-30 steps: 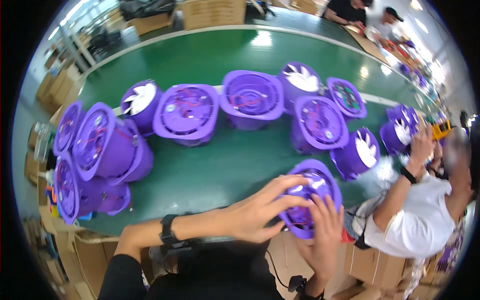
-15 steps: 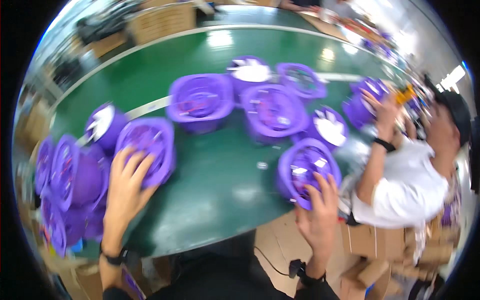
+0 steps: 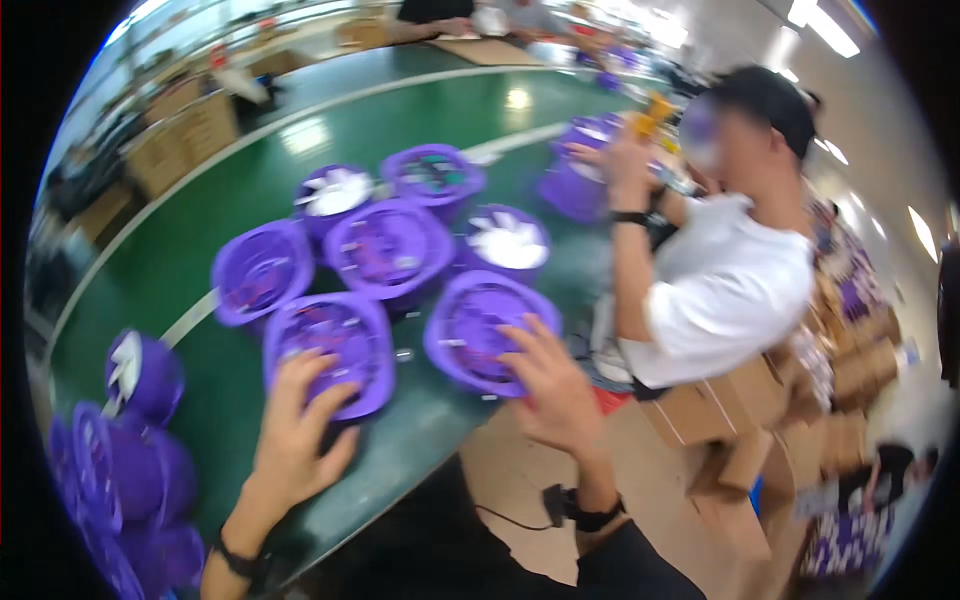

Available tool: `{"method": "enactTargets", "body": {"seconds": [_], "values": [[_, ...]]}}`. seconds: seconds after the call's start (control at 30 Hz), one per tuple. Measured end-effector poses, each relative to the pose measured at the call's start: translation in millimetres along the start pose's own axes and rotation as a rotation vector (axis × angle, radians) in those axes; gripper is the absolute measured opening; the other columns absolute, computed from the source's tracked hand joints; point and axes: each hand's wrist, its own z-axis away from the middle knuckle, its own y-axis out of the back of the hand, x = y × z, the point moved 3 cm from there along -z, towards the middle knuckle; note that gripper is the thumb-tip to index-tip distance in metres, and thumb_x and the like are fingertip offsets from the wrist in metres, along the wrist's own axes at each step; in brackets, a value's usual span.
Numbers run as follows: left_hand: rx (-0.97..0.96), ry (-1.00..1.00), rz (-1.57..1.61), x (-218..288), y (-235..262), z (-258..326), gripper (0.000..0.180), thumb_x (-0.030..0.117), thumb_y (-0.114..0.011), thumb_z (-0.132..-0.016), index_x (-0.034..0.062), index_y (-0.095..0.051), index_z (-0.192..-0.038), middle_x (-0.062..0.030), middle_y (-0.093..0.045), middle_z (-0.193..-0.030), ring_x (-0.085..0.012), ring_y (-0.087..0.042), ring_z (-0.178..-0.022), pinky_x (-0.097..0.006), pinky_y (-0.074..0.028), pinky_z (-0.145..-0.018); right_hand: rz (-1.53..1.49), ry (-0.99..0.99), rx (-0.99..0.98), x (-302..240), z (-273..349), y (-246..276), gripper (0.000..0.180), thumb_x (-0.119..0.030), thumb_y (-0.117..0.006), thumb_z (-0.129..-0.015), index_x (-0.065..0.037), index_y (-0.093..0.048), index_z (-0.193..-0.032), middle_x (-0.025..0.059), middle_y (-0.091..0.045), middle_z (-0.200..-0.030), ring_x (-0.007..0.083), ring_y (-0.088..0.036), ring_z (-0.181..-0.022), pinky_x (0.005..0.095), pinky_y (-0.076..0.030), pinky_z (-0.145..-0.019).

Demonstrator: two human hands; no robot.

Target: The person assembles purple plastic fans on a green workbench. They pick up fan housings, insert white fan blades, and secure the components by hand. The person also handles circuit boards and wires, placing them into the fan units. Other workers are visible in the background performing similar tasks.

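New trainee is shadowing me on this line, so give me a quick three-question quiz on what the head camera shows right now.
1. True or false: the left hand rests on a purple fan housing.
2. What does the right hand touch? A) cardboard box B) another purple housing C) nothing
3. What colour is the table?

Key: 1 true; 2 B; 3 green.

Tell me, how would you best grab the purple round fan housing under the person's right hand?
Probably by its outer rim, from the near table edge. The purple fan housing lies flat and face up, and the right hand already rests on its near rim; the centre looks like thin grille.
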Motion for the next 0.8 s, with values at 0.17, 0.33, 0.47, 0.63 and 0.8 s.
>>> {"method": "enactTargets", "body": {"seconds": [0.17, 0.33, 0.47, 0.63, 0.8], "values": [[-0.007, -0.126, 0.217, 11, 10, 27, 0.043, 0.014, -0.075, -0.08, 0.0035, -0.064, -0.12, -0.019, -0.055, -0.131, -0.0392, -0.054, -0.124, -0.049, -0.047, -0.104, 0.081, -0.167, 0.106, 2, 23, -11, 0.061, 0.0, -0.062, -0.072, -0.004, -0.059, -0.133, 0.0279, -0.04, -0.153, 0.0476, -0.038, -0.142, 0.0511, -0.031, -0.119], [0.147, 0.127, -0.021, 23, 83, 101, 0.019, 0.009, -0.074, -0.082, 0.0048, -0.071, -0.1, -0.009, -0.067, -0.098, -0.0285, -0.068, -0.099, -0.039, -0.057, -0.081, 0.033, -0.134, 0.501, -67, 27, -4, 0.02, -0.005, -0.057, -0.091, 0.0, -0.071, -0.105, 0.0239, -0.066, -0.117, 0.0412, -0.062, -0.116, 0.0566, -0.042, -0.106], [0.446, 0.352, -0.446, 23, 158, 156, 0.028, 0.004, -0.078, -0.075, 0.0041, -0.07, -0.102, -0.0087, -0.068, -0.102, -0.03, -0.067, -0.099, -0.04, -0.057, -0.082, -0.02, 0.27, 0.455, -93, 20, -17, 0.018, 0.002, -0.058, -0.088, 0.001, -0.072, -0.099, 0.0212, -0.069, -0.108, 0.0383, -0.065, -0.104, 0.0526, -0.049, -0.097], [0.473, 0.583, -0.843, 16, 176, 142, 0.039, 0.015, -0.084, -0.072, 0.0061, -0.069, -0.107, -0.0083, -0.067, -0.103, -0.0296, -0.064, -0.098, -0.039, -0.056, -0.08, -0.467, 0.405, 0.16, -105, 15, -73, 0.017, -0.001, -0.063, -0.087, 0.0, -0.072, -0.101, 0.0186, -0.07, -0.099, 0.0383, -0.067, -0.094, 0.0496, -0.053, -0.089], [0.396, 0.692, -0.948, -1, 191, 117, 0.034, 0.024, -0.083, -0.073, 0.0064, -0.068, -0.097, -0.0092, -0.067, -0.097, -0.0303, -0.061, -0.093, -0.041, -0.05, -0.08, -0.585, 0.45, 0.063, -122, 2, -125, 0.023, 0.012, -0.059, -0.067, 0.002, -0.069, -0.086, 0.0154, -0.066, -0.075, 0.0347, -0.066, -0.068, 0.0391, -0.054, -0.064]]}}
